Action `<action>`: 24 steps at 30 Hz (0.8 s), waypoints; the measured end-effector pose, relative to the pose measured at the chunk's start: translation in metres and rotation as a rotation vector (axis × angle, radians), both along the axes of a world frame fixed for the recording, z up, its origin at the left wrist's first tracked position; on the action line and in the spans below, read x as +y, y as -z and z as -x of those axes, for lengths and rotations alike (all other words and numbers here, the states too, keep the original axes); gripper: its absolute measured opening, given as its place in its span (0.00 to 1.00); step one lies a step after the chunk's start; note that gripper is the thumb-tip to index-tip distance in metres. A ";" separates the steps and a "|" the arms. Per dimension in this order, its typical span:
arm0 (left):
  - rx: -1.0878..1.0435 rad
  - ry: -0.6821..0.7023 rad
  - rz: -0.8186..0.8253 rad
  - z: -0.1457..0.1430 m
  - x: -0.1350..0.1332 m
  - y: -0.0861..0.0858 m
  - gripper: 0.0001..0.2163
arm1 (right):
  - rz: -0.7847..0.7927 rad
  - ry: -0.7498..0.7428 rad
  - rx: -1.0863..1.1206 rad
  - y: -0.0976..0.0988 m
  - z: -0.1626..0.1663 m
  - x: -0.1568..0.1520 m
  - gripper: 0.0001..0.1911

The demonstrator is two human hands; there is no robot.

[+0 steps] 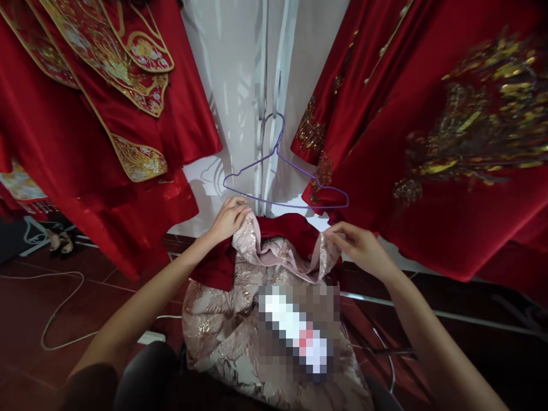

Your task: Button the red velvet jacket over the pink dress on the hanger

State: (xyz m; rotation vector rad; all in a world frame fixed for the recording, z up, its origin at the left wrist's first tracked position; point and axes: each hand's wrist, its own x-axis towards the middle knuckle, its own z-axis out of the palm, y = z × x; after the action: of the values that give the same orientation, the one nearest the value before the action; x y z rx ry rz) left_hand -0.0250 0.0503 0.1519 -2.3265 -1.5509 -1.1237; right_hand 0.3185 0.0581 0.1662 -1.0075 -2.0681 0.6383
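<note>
A pale pink brocade garment (250, 285) with a gold sheen lies across my lap, its pink-lined top edge sagging between my hands. My left hand (231, 220) pinches one upper corner. At the opposite corner, my right hand (357, 246) grips the edge between thumb and fingers. Dark red cloth (295, 227) lies behind and beneath the brocade. Just beyond both hands, a purple hanger (286, 202) hangs with nothing on it. A pixelated patch hides a long whitish object (295, 331) on the garment.
Red gowns with gold embroidery hang at left (188, 114) and right (428, 228). White rack poles (262, 85) stand ahead against a pale wall. A white cable (64, 305) curls over the dark red tiled floor, near a white power strip (150, 337). Shoes (60, 242) sit far left.
</note>
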 end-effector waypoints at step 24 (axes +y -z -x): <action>0.257 0.106 0.044 -0.044 -0.011 -0.021 0.19 | -0.473 0.662 0.158 -0.012 -0.026 0.072 0.11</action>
State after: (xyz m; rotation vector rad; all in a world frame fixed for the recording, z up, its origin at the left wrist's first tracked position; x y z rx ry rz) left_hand 0.0187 0.0394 0.1732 -2.4913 -1.3884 -0.7772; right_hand 0.3446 0.1302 0.1781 -1.2086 -1.5027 -0.1077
